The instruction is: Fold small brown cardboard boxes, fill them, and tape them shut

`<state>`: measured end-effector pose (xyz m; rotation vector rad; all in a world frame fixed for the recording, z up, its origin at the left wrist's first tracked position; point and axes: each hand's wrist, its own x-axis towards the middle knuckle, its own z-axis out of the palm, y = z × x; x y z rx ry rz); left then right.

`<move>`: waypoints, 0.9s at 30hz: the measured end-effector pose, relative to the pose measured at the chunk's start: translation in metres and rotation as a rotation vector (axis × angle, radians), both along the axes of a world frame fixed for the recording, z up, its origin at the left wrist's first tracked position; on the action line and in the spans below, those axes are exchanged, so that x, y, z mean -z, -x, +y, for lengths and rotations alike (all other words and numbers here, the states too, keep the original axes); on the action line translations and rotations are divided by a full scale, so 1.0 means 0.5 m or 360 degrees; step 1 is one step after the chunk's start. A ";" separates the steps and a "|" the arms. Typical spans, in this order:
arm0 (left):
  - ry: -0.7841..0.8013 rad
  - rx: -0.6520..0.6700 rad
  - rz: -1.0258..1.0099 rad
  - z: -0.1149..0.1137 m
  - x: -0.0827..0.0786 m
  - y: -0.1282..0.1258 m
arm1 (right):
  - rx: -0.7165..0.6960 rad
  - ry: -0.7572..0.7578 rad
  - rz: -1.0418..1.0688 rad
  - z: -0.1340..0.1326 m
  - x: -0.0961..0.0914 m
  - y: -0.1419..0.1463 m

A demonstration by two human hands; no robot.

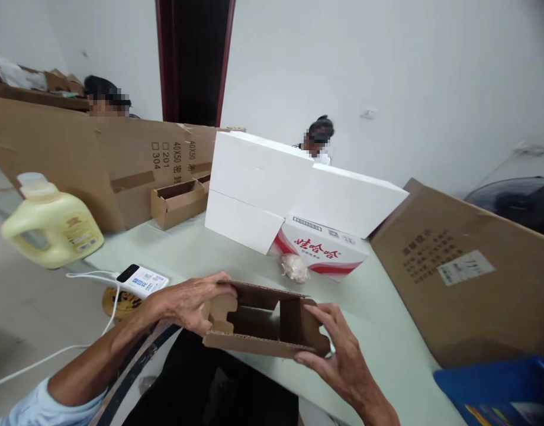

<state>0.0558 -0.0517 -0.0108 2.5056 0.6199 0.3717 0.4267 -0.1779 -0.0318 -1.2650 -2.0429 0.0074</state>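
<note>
I hold a small brown corrugated cardboard box (258, 322), partly folded, over the near edge of the pale green table (387, 337). My left hand (187, 303) grips its left end, fingers curled over the top edge and flap. At the box's right end my right hand (338, 355) is closed on a side flap, thumb along the bottom edge. The box's open inside faces me.
White foam slabs (276, 183) lean on a red-and-white carton (325, 251), with a small wrapped lump (293, 268) in front. Large cardboard sheets (467, 272) stand left and right. A yellow jug (50, 222), a power bank (141, 279), a folded box (178, 202), a blue bin (498, 387). Two people sit behind.
</note>
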 end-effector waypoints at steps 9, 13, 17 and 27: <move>0.0361 0.0181 -0.0192 0.019 0.019 0.018 | 0.0282 -0.0026 0.0736 -0.001 0.092 -0.001; 0.0461 0.0130 -0.0180 0.032 0.033 0.019 | 0.0358 -0.0008 0.0875 -0.002 0.110 0.018; 0.0504 0.0113 -0.0081 0.035 0.042 0.029 | 0.0383 0.0027 0.0911 -0.003 0.118 0.018; 0.0364 0.0167 -0.0181 0.028 0.041 0.032 | 0.0280 -0.0080 0.0782 -0.011 0.142 0.049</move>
